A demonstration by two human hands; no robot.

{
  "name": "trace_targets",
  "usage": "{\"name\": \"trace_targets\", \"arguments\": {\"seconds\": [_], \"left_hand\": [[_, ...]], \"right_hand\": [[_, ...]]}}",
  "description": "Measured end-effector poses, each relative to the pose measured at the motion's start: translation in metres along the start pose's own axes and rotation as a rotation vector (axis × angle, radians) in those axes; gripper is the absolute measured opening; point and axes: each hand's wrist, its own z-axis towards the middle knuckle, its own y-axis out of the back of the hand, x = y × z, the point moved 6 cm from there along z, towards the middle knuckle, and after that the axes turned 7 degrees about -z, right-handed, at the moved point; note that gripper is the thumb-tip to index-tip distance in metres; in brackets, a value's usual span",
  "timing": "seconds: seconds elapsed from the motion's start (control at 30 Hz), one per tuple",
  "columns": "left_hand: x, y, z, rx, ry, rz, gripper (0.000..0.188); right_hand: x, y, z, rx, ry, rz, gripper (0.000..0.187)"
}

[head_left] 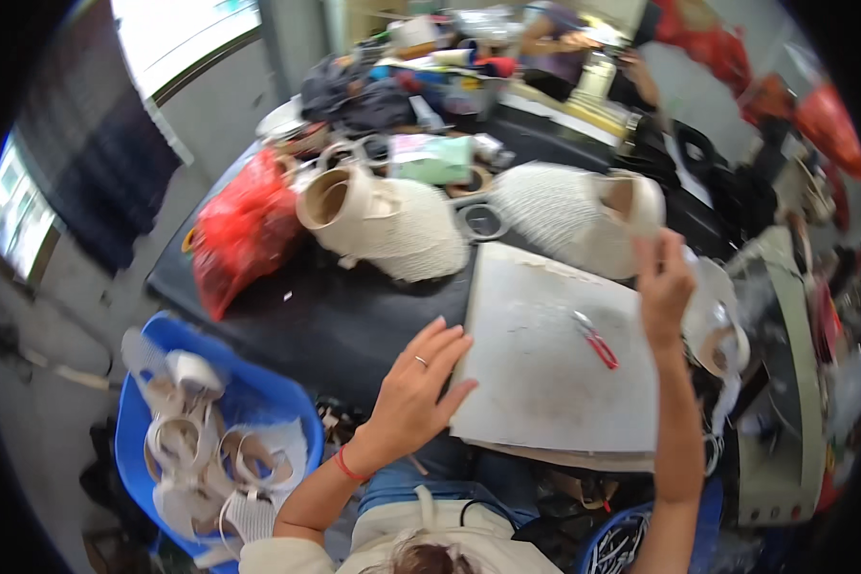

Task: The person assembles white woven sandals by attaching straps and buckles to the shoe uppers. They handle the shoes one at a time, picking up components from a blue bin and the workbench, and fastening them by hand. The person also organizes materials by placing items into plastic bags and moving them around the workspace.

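Note:
My left hand (421, 387) is open, fingers spread, beside the left edge of a pale flat board (555, 383). It holds nothing. At the board's far right corner my right hand (666, 287) is raised, its slightly blurred fingers bent against the collar end of cream textured shoe uppers (564, 215); they seem to pinch the edge, though the exact contact is unclear. Small red-handled snips (598, 346) lie on the board between my hands. Another set of cream shoe uppers (407, 225), apparently nested, rests farther left with its round collar facing left.
A blue basket (148, 435) of shoe parts stands at lower left. A red plastic bag (244, 234) sits at the black table's (344, 325) left edge. A tape roll (483, 222) lies between the uppers. Behind are cluttered supplies and a sewing machine (595, 81) with another person.

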Motion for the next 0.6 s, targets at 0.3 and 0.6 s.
{"name": "trace_targets", "arguments": {"seconds": [0.3, 0.6], "left_hand": [[0.102, 0.136, -0.228, -0.303, 0.694, 0.738, 0.043], [0.231, 0.090, -0.377, 0.929, 1.314, 0.466, 0.049]], "right_hand": [[-0.276, -0.101, -0.030, 0.378, -0.042, -0.448, 0.042], [-0.005, -0.030, -0.091, 0.426, 0.104, -0.087, 0.037]]}}
